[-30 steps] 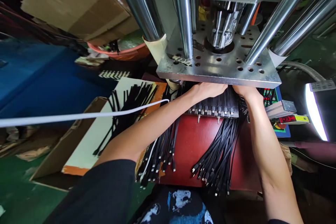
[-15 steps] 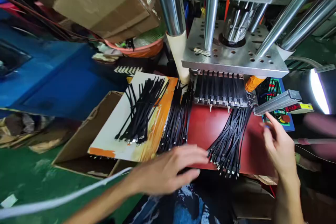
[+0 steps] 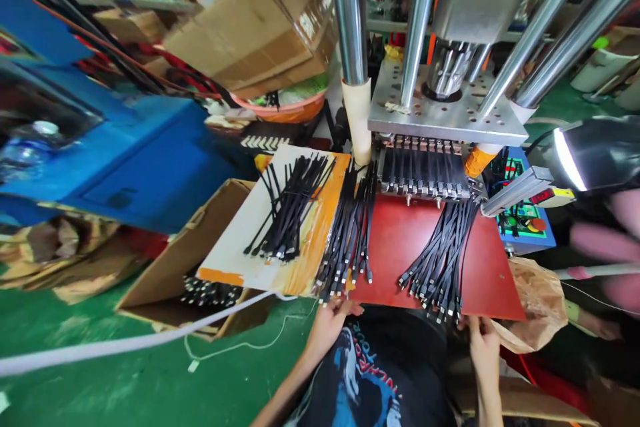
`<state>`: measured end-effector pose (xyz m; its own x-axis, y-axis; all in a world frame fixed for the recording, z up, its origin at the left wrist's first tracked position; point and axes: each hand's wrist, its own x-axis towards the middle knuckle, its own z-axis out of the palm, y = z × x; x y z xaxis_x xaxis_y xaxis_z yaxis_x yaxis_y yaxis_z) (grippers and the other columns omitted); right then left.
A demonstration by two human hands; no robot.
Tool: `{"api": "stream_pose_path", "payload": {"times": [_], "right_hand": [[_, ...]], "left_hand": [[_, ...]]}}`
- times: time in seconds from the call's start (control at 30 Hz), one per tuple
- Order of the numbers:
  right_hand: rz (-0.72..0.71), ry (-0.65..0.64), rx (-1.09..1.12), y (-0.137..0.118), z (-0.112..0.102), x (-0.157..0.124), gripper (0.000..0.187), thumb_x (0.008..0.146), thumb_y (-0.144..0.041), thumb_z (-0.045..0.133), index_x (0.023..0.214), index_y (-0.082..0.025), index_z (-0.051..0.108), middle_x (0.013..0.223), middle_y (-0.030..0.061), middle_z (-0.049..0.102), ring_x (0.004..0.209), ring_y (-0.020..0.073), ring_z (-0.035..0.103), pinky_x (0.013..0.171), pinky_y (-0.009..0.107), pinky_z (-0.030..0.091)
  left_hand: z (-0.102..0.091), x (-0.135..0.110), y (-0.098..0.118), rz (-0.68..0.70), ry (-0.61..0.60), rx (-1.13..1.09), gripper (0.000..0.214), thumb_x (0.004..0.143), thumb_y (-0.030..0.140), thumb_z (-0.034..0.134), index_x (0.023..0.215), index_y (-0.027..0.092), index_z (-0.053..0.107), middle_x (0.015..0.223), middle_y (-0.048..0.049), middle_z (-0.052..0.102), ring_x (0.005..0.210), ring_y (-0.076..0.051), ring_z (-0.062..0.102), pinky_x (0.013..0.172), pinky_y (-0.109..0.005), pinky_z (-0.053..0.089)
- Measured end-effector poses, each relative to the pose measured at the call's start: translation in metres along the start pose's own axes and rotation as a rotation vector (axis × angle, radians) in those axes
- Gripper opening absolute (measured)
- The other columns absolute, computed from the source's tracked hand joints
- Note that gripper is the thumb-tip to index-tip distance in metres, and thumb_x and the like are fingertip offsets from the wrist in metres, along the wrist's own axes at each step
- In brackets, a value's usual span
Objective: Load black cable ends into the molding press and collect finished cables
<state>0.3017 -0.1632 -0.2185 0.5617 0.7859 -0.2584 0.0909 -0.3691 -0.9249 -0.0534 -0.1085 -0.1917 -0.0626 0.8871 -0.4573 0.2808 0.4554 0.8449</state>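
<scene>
My left hand (image 3: 330, 323) rests at the near edge of the red work plate (image 3: 395, 247), fingers curled under the ends of a black cable bundle (image 3: 350, 233). My right hand (image 3: 481, 333) sits at the plate's near right edge, just below a second fan of black cables (image 3: 443, 253) whose far ends are clamped in the mould (image 3: 423, 173) under the press plate (image 3: 445, 117). Its fingers are bent against the plate edge. A third black bundle (image 3: 290, 210) lies on a white and orange board (image 3: 240, 247) to the left.
Steel press columns (image 3: 347, 13) rise above the mould. A cardboard box (image 3: 185, 267) with more cables sits under the board. A blue machine (image 3: 125, 160) stands left, a control panel (image 3: 523, 223) and a lamp (image 3: 590, 153) right. A white cord (image 3: 125, 343) crosses the green floor.
Both hands have pulled back from under the press to the near edge of the red plate. The view has drawn away and tilted up.
</scene>
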Motion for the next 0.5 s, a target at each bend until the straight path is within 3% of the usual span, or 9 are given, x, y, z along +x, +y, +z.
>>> {"api": "stream_pose_path", "payload": {"times": [0.13, 0.4, 0.5], "right_hand": [[0.005, -0.048, 0.046, 0.004, -0.002, 0.009, 0.058, 0.066, -0.075, 0.082, 0.078, -0.02, 0.07, 0.07, 0.0077, 0.073, 0.061, 0.025, 0.064, 0.06, 0.036, 0.054], [0.036, -0.018, 0.1, 0.011, 0.01, 0.014, 0.07, 0.057, -0.089, 0.076, 0.071, -0.022, 0.067, 0.062, 0.0089, 0.072, 0.055, 0.0266, 0.066, 0.051, 0.035, 0.052], [0.058, 0.014, 0.155, 0.011, 0.02, 0.012, 0.071, 0.055, -0.093, 0.072, 0.071, -0.023, 0.065, 0.059, 0.0071, 0.069, 0.052, 0.0263, 0.065, 0.048, 0.034, 0.05]], "left_hand": [[-0.002, 0.0, 0.002, 0.042, 0.042, -0.003, 0.057, 0.078, 0.077, 0.06, 0.062, 0.023, 0.071, 0.072, -0.0103, 0.081, 0.085, -0.034, 0.081, 0.097, -0.048, 0.063], [0.001, -0.001, 0.007, 0.109, 0.117, -0.011, 0.081, 0.065, 0.101, 0.056, 0.064, 0.021, 0.073, 0.063, -0.0123, 0.077, 0.068, -0.035, 0.078, 0.076, -0.046, 0.065], [0.005, -0.008, 0.008, 0.156, 0.165, -0.041, 0.082, 0.068, 0.102, 0.054, 0.063, 0.022, 0.072, 0.057, -0.0092, 0.072, 0.062, -0.032, 0.075, 0.069, -0.042, 0.064]]}}
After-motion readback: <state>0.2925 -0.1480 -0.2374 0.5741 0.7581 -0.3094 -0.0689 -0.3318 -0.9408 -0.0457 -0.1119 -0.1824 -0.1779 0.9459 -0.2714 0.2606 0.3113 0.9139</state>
